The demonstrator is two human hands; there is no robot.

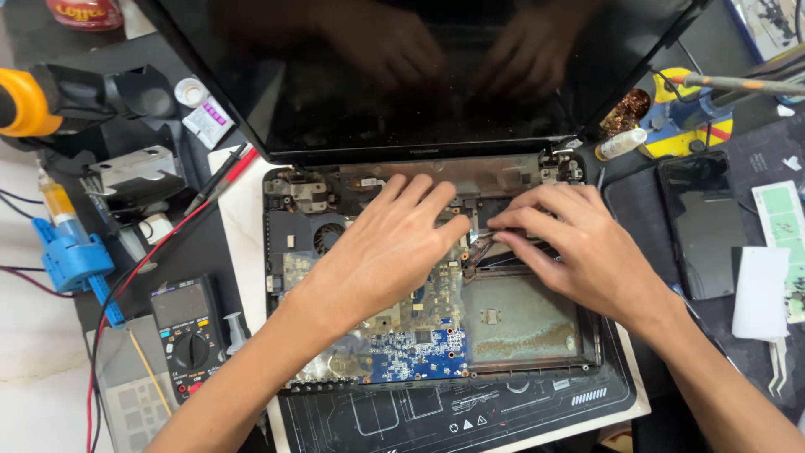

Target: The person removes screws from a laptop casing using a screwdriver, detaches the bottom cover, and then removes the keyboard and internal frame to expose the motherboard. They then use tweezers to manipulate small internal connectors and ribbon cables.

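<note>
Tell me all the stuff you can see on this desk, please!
opened laptop base: one, grey and dusty, centre of the mat
circuit board: one, blue and green, inside the base
laptop screen: one, black, tilted up at the top
multimeter: one, dark grey, left of the laptop
probe leads: red and black, upper left
blue holder: one, far left
syringe: one, amber, standing in the holder
phone: one, black, right side
tweezers: one pair, silvery, far right
work mat: one, black with white lines, beneath the laptop
left hand: flat on the board
right hand: fingertips pinching a small part near the hinge
</note>
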